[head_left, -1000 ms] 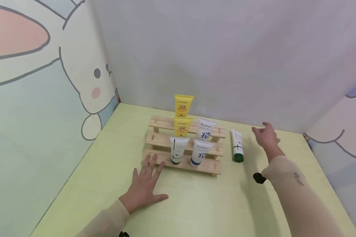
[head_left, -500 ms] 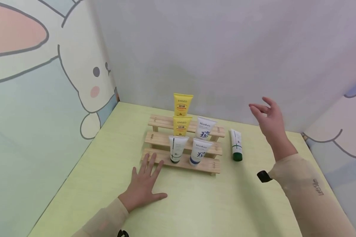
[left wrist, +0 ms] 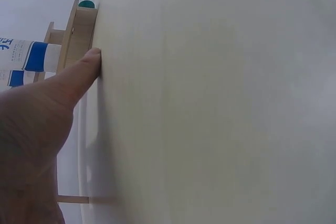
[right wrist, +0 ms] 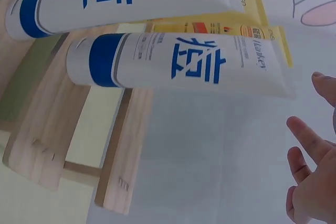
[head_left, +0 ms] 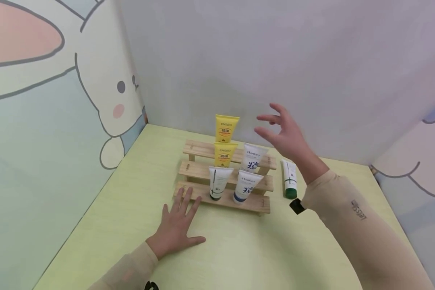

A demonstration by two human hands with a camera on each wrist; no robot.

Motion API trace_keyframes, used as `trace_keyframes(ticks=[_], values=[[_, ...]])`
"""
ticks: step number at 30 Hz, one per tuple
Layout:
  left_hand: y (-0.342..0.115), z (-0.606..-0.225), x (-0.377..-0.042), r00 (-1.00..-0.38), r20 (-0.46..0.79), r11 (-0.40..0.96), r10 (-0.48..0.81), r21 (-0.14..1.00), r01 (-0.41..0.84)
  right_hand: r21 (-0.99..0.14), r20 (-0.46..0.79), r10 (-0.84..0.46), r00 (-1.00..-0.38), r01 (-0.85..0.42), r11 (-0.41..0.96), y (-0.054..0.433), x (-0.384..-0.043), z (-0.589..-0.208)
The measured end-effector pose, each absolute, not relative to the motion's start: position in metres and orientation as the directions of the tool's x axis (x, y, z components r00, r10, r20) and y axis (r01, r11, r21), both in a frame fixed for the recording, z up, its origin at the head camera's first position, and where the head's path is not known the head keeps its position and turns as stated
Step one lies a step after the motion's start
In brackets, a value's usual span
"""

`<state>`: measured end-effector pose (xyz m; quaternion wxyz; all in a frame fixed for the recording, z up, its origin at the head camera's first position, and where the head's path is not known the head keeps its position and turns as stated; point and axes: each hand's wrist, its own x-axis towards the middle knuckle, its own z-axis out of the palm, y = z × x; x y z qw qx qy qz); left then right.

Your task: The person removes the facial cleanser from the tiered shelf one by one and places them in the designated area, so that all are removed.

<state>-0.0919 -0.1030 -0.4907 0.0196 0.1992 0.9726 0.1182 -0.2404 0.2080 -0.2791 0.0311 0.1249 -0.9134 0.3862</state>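
A three-tier wooden rack (head_left: 193, 172) holds several upright squeeze tubes. The upper yellow tube (head_left: 226, 128) stands on the top tier, and another yellow tube (head_left: 224, 154) stands on the middle one beside a white-and-blue tube (head_left: 253, 156). Below them, on the front tier, are a white tube with a dark cap (head_left: 219, 182) and a second white-and-blue tube (head_left: 246, 187). My left hand (head_left: 177, 229) lies spread, its fingertips at the rack's front left edge. In the air right of the upper yellow tube, my right hand (head_left: 287, 135) holds nothing, thumb and fingers parted.
A white tube with a green cap (head_left: 289, 179) lies on the pale table (head_left: 217, 257) right of the rack. A plain wall (head_left: 188, 60) rises behind the rack. Walls with cartoon drawings flank the table.
My right hand has risen from beside the lying tube and swung left to above the rack's right side. My left hand and the tubes have stayed in place.
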Motion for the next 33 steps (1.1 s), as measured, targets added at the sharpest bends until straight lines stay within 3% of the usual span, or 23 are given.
trace_keyframes(ticks=[15, 33], values=[[-0.103, -0.495, -0.093, -0.92, 0.008, 0.895, 0.391, 0.23, 0.382, -0.611, -0.014, -0.272, -0.962, -0.207, 0.764, 0.143, -0.264, -0.266], [-0.098, -0.498, -0.094, -0.916, 0.028, 0.893, 0.401, 0.211, 0.397, -0.591, 0.019, -0.235, -0.972, -0.2, 0.781, 0.141, -0.27, -0.271]])
